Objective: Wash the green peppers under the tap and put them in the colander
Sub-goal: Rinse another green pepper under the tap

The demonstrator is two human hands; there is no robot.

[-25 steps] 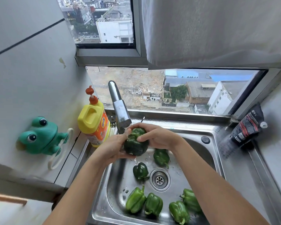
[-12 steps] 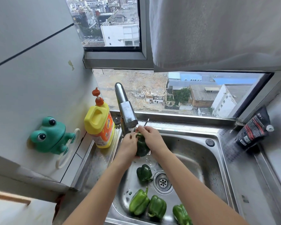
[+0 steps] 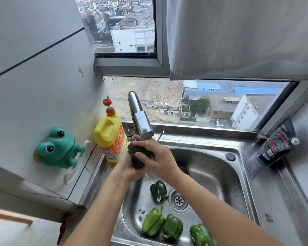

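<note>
Yellow detergent bottle (image 3: 110, 139) stands left of the tap (image 3: 140, 119) at centre frame. Under the spout, left hand (image 3: 130, 170) and right hand (image 3: 160, 160) both clasp a dark green pepper (image 3: 135, 151) between them.

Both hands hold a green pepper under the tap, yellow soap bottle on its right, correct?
No. In the head view the yellow soap bottle stands left of the tap. The left hand and right hand do hold the pepper under it.

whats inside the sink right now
In the sink: a dark pepper beside the drain and three lighter peppers along the near edge. The right forearm covers part of the basin; more could be hidden.
</note>
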